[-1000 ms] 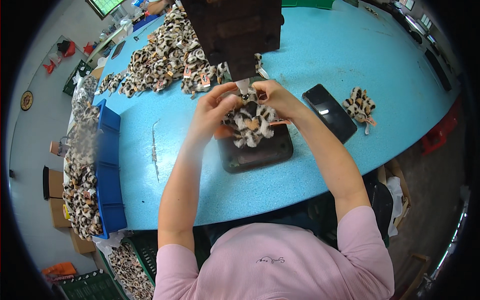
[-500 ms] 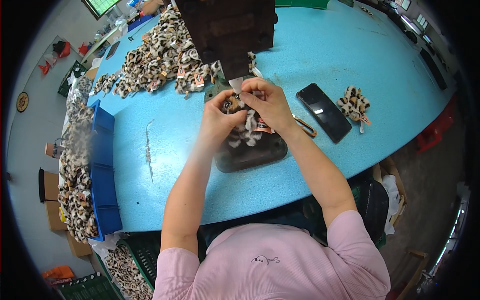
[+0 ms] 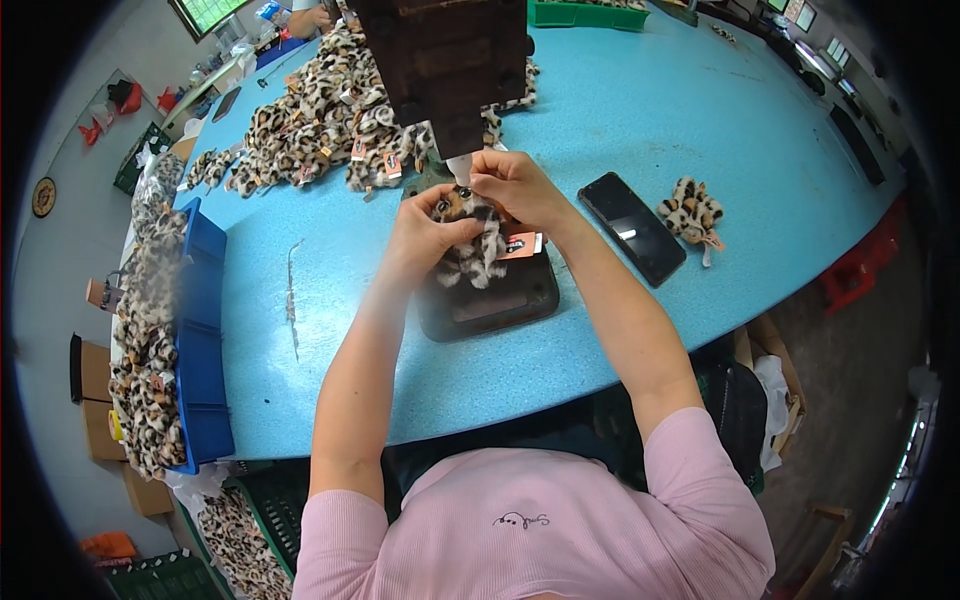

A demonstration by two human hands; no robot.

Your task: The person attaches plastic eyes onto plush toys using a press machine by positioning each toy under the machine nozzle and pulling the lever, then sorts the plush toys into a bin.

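Note:
A small leopard-print plush toy (image 3: 478, 262) with shiny round eyes lies under the white tip (image 3: 460, 168) of a dark machine head (image 3: 440, 60). My left hand (image 3: 422, 235) grips its left side, thumb across the fur. Fingers of my right hand (image 3: 520, 190) are pinched at the toy's upper right edge, close beside the tip; what lies between them is mostly hidden. One eye sits right below the tip. From the toy's right side sticks out an orange-and-white tag (image 3: 522, 245). Beneath is the machine's dark base (image 3: 490, 312).
A black phone (image 3: 633, 228) and another plush piece (image 3: 690, 210) lie to the right. Beyond my left hand rises a heap of leopard-print plush pieces (image 3: 310, 115). A blue bin (image 3: 205, 340) edges the table's left side. At the far edge, a person's hand (image 3: 312, 20) shows.
My right hand has drawn its fingers into a tighter pinch beside the tip. More of the tag shows now. The view has shifted slightly, and a person's hand appears at the far edge.

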